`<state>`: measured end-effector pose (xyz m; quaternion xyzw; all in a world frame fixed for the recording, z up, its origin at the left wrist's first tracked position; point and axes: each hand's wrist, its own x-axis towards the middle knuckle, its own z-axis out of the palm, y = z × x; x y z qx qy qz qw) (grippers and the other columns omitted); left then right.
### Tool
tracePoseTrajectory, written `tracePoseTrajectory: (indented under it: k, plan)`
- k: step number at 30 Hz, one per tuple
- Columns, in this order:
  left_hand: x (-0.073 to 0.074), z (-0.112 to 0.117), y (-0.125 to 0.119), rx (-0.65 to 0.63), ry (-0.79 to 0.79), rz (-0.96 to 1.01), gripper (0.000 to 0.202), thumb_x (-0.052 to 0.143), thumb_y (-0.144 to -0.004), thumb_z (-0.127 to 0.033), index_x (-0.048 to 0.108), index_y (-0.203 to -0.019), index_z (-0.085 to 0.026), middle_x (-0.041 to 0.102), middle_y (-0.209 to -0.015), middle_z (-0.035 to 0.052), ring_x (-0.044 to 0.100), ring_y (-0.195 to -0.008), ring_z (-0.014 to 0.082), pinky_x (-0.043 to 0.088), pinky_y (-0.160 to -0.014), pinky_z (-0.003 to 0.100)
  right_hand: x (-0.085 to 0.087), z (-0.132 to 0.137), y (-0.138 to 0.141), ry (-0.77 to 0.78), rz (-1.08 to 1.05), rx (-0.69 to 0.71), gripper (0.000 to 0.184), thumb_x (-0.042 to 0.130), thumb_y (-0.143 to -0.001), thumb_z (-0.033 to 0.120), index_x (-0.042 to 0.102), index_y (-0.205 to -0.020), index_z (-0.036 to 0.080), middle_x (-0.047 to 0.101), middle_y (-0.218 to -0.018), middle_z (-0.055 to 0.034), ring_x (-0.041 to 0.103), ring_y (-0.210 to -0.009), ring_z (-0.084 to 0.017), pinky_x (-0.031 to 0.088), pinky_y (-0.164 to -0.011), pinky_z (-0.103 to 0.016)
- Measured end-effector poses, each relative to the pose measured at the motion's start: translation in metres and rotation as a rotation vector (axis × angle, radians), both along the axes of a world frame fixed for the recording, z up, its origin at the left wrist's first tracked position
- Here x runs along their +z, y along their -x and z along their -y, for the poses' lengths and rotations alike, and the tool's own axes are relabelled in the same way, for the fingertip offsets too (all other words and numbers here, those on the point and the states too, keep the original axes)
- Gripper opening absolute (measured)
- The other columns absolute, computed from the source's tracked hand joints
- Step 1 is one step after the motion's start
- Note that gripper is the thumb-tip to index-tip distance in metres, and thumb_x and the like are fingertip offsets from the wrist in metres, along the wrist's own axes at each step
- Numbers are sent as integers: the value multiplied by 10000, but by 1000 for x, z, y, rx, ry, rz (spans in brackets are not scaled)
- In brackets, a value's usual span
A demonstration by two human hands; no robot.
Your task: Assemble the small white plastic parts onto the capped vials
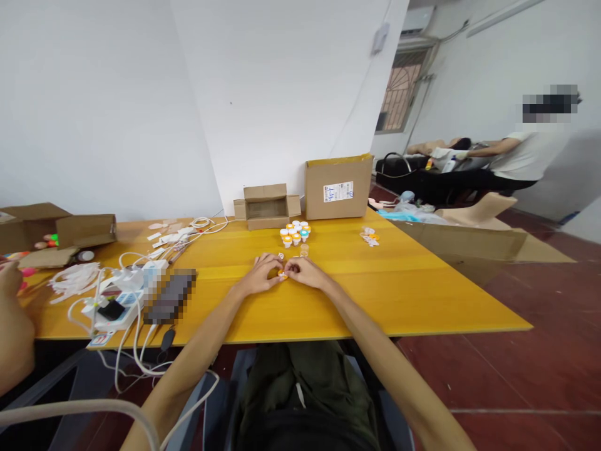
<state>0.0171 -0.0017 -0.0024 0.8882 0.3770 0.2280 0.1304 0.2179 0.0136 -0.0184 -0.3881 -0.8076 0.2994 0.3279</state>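
Observation:
Just in front of me on the table, my left hand [261, 275] and my right hand [304, 272] meet over a small orange-and-white cap-like piece [282, 274]. The left thumb and fingers curl around its left side, and the right fingertips pinch it from the right. The fingers partly cover it, so its exact kind is unclear. A small white piece [280, 256] lies just beyond the left fingers. Behind the right hand stands a small clear container [304, 250]. Farther back is a cluster of small bottles [295, 233] with white, orange and teal caps.
An open cardboard box [267, 220] and a taller closed one [338, 191] stand at the back. Small orange and white parts [370, 237] lie at right. Power strips [126, 294], cables and a dark pixelated object [169, 295] occupy the left. Another person's arm [14, 326] reaches in there.

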Motion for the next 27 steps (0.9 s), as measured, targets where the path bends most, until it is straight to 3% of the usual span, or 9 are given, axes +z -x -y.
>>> tracePoseTrajectory:
  k: [27]
  plan:
    - [0,0,0,-25,-6,8,199,572,-899,-402,662,-1006,-260,630,-1190,61,489,-1153,266,363,-1016,455,-4,-1,0,2,-13,-37,126,594,-755,117,686,-719,196,695,-684,9,599,-622,-133,447,-615,-241]
